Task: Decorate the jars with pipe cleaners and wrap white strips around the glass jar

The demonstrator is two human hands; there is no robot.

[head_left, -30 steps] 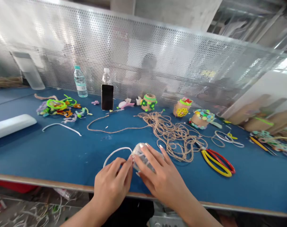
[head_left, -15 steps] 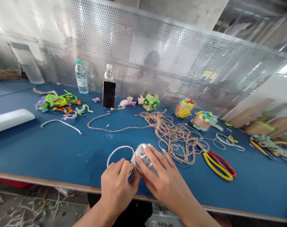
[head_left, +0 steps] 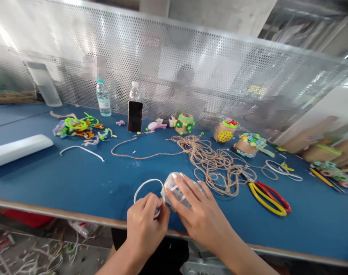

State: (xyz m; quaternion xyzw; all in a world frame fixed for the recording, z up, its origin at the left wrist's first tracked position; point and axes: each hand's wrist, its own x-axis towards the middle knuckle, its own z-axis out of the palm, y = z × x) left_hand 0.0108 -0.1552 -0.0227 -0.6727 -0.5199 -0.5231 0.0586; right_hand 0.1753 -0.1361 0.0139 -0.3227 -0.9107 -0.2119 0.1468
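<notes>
A transparent plastic container (head_left: 175, 190), possibly a cut bottle, lies on the blue table near its front edge. My right hand (head_left: 195, 217) is spread over it, fingertips on its top and side. A white pipe cleaner (head_left: 143, 188) curves in a loop from the container's left side. My left hand (head_left: 146, 225) pinches the pipe cleaner's lower end against the container, and the fingers hide that join. A tangle of jute twine (head_left: 214, 166) lies just beyond my right fingertips, not touching them.
Yellow-and-red handled scissors (head_left: 268, 198) lie to the right. Farther back stand a water bottle (head_left: 103, 100), a phone (head_left: 135, 116), twine-wrapped decorated pots (head_left: 225, 131), and coloured pipe cleaners (head_left: 82, 130). A white foam roll (head_left: 19, 151) lies left, before a perforated metal screen (head_left: 174, 65).
My left hand has moved slightly right and tightened around the pipe cleaner's end at the container. The whole view has shifted a little, with the table items sitting farther right.
</notes>
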